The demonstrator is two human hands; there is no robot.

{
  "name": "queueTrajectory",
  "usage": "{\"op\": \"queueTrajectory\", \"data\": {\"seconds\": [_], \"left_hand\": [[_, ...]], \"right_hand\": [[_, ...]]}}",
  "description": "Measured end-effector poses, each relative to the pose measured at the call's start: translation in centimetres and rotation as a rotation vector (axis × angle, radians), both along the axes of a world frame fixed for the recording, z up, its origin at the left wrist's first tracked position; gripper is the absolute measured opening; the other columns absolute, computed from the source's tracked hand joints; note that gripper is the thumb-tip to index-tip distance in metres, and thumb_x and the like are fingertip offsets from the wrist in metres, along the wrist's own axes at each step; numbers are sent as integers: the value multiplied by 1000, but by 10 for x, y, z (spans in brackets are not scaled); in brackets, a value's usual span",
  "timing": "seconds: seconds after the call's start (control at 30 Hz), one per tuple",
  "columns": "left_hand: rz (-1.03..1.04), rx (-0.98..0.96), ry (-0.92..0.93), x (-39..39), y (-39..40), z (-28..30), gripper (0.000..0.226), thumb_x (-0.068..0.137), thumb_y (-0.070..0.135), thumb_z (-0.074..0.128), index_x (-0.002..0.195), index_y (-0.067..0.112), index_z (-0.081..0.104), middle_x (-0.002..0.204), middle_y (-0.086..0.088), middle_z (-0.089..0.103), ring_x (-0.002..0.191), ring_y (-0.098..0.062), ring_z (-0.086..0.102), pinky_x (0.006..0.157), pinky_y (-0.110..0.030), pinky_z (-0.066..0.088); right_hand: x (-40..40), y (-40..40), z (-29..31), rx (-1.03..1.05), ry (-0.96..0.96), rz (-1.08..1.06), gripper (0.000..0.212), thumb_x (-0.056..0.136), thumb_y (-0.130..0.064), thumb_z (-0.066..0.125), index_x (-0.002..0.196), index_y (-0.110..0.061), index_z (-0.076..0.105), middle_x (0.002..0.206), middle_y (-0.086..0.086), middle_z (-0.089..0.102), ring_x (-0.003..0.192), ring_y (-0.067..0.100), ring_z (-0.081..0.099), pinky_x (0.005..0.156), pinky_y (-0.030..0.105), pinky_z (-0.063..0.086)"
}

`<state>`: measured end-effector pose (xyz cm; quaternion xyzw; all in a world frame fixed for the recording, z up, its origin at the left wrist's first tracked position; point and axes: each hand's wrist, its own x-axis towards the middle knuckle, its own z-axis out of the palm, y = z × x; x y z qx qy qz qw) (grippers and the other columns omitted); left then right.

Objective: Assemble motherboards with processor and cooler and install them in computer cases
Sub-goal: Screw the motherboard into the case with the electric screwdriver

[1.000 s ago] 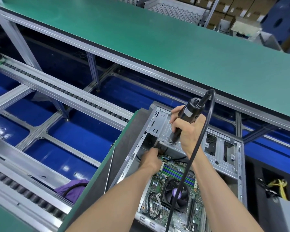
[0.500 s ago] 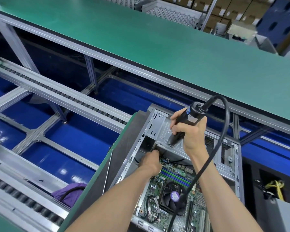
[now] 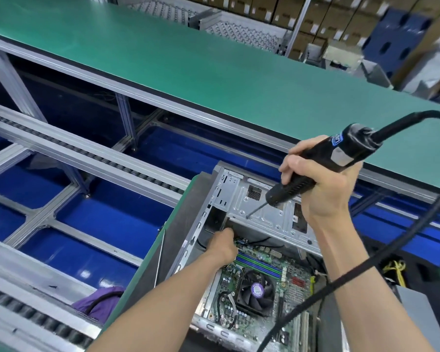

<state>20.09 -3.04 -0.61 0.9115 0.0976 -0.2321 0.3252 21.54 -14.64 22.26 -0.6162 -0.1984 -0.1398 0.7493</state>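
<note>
**Board seated in the case, screwing under way**

The motherboard (image 3: 259, 283), its cooler (image 3: 255, 292) already fitted, is lying inside the open computer case (image 3: 262, 212). The right hand (image 3: 320, 189) is gripping an electric screwdriver (image 3: 313, 168), its bit touching the drive-bay plate. The left hand (image 3: 222, 246) is reaching beneath that plate; its fingers are hidden. Fastening appears unfinished.

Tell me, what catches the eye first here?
The black corded electric screwdriver, gripped in the right hand, its bit tip down on the metal bracket of the open computer case. Below it lies the green motherboard with its cooler fan, the left hand reaching inside.
</note>
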Motion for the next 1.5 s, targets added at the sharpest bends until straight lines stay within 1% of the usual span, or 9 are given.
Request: {"op": "queueTrajectory", "data": {"seconds": [0.13,0.27,0.4,0.5,0.6,0.73,1.03,1.37,1.5], "left_hand": [[242,-263,-39,-9,0,9,21,95,2,47,105,0,65,94,-12,67,77,-24,65,69,-33,58],[839,-1026,124,-22,0,33,18,101,7,49,97,-2,64,62,-6,46,38,-11,25,35,-22,23],[1136,-1660,252,-36,9,50,31,107,21,45,82,3,54,46,4,33,34,-7,23,32,-19,22],[1165,-1861,254,-51,10,57,29,105,20,49,84,3,57,61,-3,50,49,-11,42,50,-26,46],[1060,-1906,217,-63,11,64,36,105,19,46,102,-10,66,85,-18,68,85,-29,66,84,-45,55],[905,-1985,222,-71,14,71,46,93,1,28,126,-16,55,126,-32,62,120,-45,61,104,-51,46],[782,-2056,193,-72,16,72,70,62,-16,17,121,-23,52,131,-38,56,111,-52,63,96,-61,45],[751,-2096,230,-71,17,67,77,62,-21,18,136,-22,39,139,-40,47,129,-56,47,102,-59,45],[880,-1980,294,-74,17,65,52,81,-7,30,126,-24,50,123,-44,57,110,-56,62,80,-51,60]], "right_hand": [[-15,-7,26,60,-52,-53,5,68,-5,71,69,-9,67,57,12,59,41,28,48,51,29,41],[-32,-8,36,116,24,-86,8,66,-5,69,64,-9,62,55,13,55,41,25,41,52,32,36],[-53,-4,37,152,58,-83,11,65,-5,68,59,-12,62,54,11,53,42,24,40,52,31,35],[-67,-3,36,193,69,-63,12,64,-5,68,59,-13,61,55,13,52,41,24,39,52,31,36],[-76,-1,36,226,72,-37,11,65,-4,67,60,-11,60,55,13,52,41,24,39,52,31,37],[-84,2,31,218,68,-45,11,66,-4,67,60,-12,62,54,12,52,41,22,39,52,32,35],[-89,1,24,224,54,-49,17,67,-1,65,59,-16,64,55,8,54,41,22,41,51,30,38],[-85,-2,29,255,75,-95,17,67,4,61,59,-11,61,55,12,52,41,22,40,51,30,36],[-82,-5,31,264,63,-106,15,66,1,64,60,-12,62,54,11,52,41,22,40,52,30,37]]}}
